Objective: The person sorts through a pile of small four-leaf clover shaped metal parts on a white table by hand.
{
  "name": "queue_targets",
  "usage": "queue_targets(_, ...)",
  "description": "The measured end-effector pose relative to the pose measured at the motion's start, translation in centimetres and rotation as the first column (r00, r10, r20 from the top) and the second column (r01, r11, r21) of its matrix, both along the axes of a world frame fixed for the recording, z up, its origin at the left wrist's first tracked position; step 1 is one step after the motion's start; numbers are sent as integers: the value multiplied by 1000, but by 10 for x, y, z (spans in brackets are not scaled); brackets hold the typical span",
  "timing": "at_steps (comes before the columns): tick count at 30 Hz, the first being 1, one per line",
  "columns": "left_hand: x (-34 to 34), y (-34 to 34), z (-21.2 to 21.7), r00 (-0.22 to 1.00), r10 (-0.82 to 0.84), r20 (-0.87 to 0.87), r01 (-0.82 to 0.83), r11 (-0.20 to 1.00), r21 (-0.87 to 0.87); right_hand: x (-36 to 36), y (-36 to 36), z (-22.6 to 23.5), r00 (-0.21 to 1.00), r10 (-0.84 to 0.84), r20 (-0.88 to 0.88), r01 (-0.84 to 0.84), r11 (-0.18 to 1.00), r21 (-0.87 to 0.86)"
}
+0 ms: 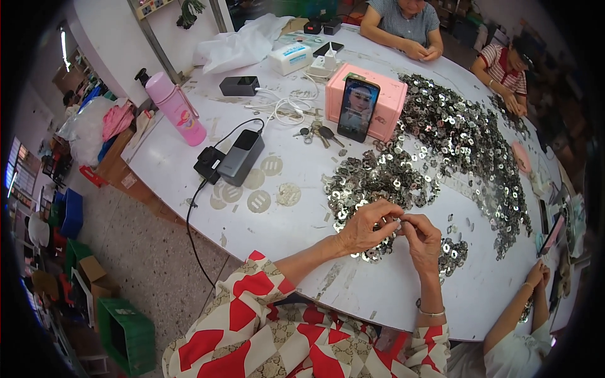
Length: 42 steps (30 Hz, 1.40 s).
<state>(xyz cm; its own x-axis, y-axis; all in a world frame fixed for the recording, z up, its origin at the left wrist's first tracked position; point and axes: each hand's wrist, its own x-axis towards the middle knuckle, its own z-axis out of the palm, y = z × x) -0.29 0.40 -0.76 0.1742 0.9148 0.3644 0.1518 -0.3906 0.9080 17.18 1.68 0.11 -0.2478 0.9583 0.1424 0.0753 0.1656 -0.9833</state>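
My left hand (370,227) and my right hand (421,240) meet fingertip to fingertip over the near edge of a heap of small shiny metal pieces (362,183). Both are closed in a pinch around something small, perhaps one of the ring-like pieces; the fingers mostly cover it. To the right of my right hand lies a smaller pile of the same pieces (452,255). Beyond my hands, a smartphone (359,108) with a lit screen leans upright against a pink plastic box (387,101). A bunch of keys (318,133) rests left of the phone.
A larger metal heap (460,132) spreads to the right. At left stand a pink bottle (175,107), a grey power bank (242,157) and a black device (209,164) with cables. A white tissue pack (290,58) sits farther back. Other people sit around the white table (283,233).
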Motion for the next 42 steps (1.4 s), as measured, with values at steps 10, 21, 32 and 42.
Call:
queue_targets(10,-15,9,11,911,248,329,-302,945,125,6,-5,9,1000,0,-8,-1,997,-83)
queue_targets(21,-3,-2,0,996,-1,88,4,999,-36,4,-3,10,976,16,-217,-46,990,-136)
queue_targets(32,2,-5,-1,989,-67,135,82,991,-105,3,-9,11,984,46,-174,-61,995,-81)
queue_targets(42,2,-3,-7,989,100,-105,-76,975,209,9,-3,11,980,60,-187,-105,965,-241)
